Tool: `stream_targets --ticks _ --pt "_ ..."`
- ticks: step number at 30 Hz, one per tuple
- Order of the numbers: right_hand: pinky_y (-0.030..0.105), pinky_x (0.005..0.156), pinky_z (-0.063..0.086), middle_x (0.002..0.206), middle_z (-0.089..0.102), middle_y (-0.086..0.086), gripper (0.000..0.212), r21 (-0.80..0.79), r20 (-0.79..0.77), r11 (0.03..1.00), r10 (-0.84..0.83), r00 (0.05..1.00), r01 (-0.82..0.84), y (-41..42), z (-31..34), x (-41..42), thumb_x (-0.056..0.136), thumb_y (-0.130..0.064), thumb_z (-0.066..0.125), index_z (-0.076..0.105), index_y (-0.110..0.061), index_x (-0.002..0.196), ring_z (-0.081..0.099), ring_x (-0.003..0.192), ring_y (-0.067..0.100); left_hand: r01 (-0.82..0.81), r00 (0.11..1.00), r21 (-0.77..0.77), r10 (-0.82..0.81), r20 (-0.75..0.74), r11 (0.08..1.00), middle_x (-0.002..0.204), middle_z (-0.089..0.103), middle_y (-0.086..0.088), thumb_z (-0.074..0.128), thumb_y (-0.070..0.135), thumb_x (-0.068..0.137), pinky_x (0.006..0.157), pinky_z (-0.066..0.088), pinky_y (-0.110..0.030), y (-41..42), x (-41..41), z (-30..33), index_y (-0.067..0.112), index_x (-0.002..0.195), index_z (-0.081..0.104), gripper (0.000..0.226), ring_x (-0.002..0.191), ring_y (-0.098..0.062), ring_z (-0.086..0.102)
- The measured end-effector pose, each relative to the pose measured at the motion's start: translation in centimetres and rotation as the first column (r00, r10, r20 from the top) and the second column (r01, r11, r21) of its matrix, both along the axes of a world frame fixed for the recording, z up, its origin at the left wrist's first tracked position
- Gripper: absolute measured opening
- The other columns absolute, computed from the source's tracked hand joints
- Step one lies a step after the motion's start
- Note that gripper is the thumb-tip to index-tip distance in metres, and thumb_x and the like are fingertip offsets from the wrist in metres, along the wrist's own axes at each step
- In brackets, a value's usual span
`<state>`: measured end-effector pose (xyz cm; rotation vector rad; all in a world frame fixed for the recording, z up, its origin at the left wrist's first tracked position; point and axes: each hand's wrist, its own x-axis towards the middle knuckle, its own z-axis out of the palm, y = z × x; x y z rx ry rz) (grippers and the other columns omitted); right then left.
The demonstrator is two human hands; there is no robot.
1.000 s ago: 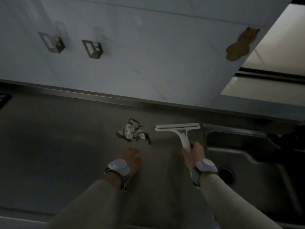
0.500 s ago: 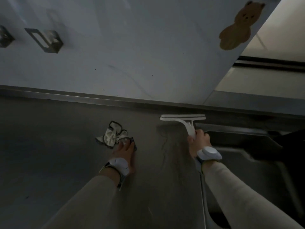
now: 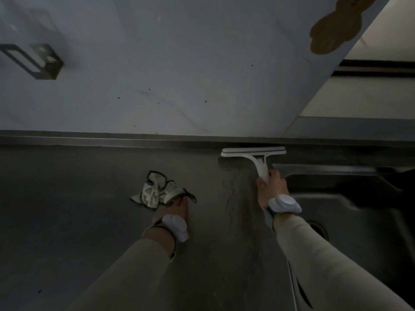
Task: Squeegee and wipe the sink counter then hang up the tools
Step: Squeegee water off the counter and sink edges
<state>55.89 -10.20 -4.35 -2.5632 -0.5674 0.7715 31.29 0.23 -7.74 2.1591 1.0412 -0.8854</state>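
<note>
Right hand [image 3: 270, 188] was wrapped around the handle of the white squeegee [image 3: 256, 155], fingers curled tight on it. The blade sat beyond the grip, flat against the steel counter [image 3: 67, 209] right at the back edge where it met the wall [image 3: 179, 75]. The handle ran from the blade's middle back down into the fist. To the right of that grip: the sink [image 3: 359, 221], its rim just beside the hand, drain partly hidden behind the right sleeve.

Left hand [image 3: 174, 209] lay low on the counter, well left of the squeegee grip, fingertips touching the near edge of the crumpled cloth [image 3: 157, 193]. Fingers looked mostly extended; could not tell whether they pinched the cloth or only pressed it. The cloth was pale with dark trim, bunched up, lying on the counter just past the left fingertips.

A faint wet streak marked the counter between the two hands. Both wrists wore white bands. A metal hook bracket [image 3: 38, 61] was on the wall far up-left of both grips; a brown bear-shaped sticker [image 3: 332, 28] up-right, above the squeegee hand.
</note>
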Motion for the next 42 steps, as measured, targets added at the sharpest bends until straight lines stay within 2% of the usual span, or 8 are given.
stream_targets --ticks 5,11,13,16,19,31,36,42 --pt "0.042 0.097 0.041 0.132 0.047 0.018 0.045 -0.029 0.01 0.999 0.038 0.999 -0.038 0.8 -0.6 -0.2 0.095 -0.031 0.05 0.038 -0.008 0.132 0.051 0.118 0.036 0.005 1.0 -0.015 -0.005 0.008 1.0 0.158 -0.017 -0.013 0.067 0.039 0.085 0.12 0.01 -0.042 0.0 0.4 0.2 0.001 0.146 -0.017 0.111 0.148 -0.031 -0.007" --pt "0.051 0.102 0.042 0.135 0.046 0.016 0.048 -0.033 0.06 0.999 0.024 0.998 -0.022 1.3 -0.8 -1.0 0.093 -0.032 0.05 0.035 -0.014 0.135 0.05 0.121 0.036 0.039 0.999 0.083 -0.041 0.027 0.996 0.159 -0.014 -0.011 0.065 0.053 0.079 0.121 0.009 -0.043 -0.5 -0.1 0.0 0.005 0.148 -0.013 0.115 0.148 -0.031 -0.005" --pt "0.048 0.106 0.039 0.14 0.041 0.015 0.053 0.007 0.059 0.999 0.049 0.997 -0.049 1.6 -0.8 -1.0 0.094 -0.031 0.049 0.028 -0.018 0.141 0.046 0.126 0.036 -0.008 1.0 0.006 0.008 0.02 1.0 0.159 -0.015 -0.01 0.06 0.067 0.073 0.12 0.012 -0.045 -0.6 0.1 0.2 0.005 0.148 -0.016 0.123 0.148 -0.029 -0.006" --pt "0.047 0.109 0.032 0.147 0.033 0.014 0.062 0.003 0.044 0.997 0.072 0.996 -0.072 1.9 -0.6 -0.9 0.096 -0.03 0.045 0.013 -0.028 0.149 0.039 0.133 0.036 0.014 1.0 -0.027 -0.015 0.0 1.0 0.158 -0.017 -0.01 0.065 0.042 0.085 0.12 0.012 -0.044 -0.4 0.5 0.5 0.006 0.147 -0.019 0.111 0.148 -0.03 -0.006" --pt "0.045 0.109 0.032 0.15 0.03 0.014 0.067 -0.047 0.045 0.993 0.113 0.993 -0.111 1.6 -0.7 -0.8 0.095 -0.027 0.045 0.007 -0.03 0.15 0.037 0.134 0.035 0.031 0.999 -0.015 -0.031 -0.035 0.999 0.159 -0.015 -0.008 0.064 0.048 0.079 0.121 0.011 -0.042 -0.3 0.6 0.6 0.008 0.147 -0.019 0.115 0.148 -0.029 -0.005" --pt "0.043 0.094 0.046 0.138 0.048 0.012 0.063 -0.108 0.032 0.964 0.248 0.968 -0.243 -1.3 1.2 0.1 0.093 -0.032 0.051 0.016 -0.032 0.146 0.055 0.118 0.034 0.034 0.997 -0.054 -0.038 -0.067 0.998 0.159 -0.015 -0.008 0.063 0.037 0.087 0.121 0.011 -0.04 -0.4 1.3 2.7 0.011 0.148 -0.019 0.106 0.148 -0.029 -0.004" --pt "0.049 0.089 0.05 0.132 0.047 0.015 0.058 -0.119 0.063 0.981 0.163 0.985 -0.155 -2.5 1.3 -1.0 0.094 -0.029 0.046 0.016 -0.039 0.142 0.058 0.109 0.038 0.051 0.996 -0.055 -0.055 -0.068 0.997 0.159 -0.014 -0.009 0.063 0.039 0.087 0.12 0.014 -0.04 -0.4 1.4 3.2 0.009 0.148 -0.018 0.106 0.148 -0.03 -0.002" --pt "0.048 0.103 0.041 0.143 0.04 0.014 0.059 -0.087 0.013 0.971 0.224 0.974 -0.222 0.1 1.1 -0.6 0.094 -0.038 0.045 0.018 -0.033 0.146 0.048 0.124 0.036 0.065 0.992 -0.021 -0.067 -0.11 0.998 0.159 -0.016 -0.01 0.066 0.038 0.085 0.12 0.013 -0.039 -1.0 1.4 3.1 0.008 0.147 -0.02 0.111 0.148 -0.03 -0.003"
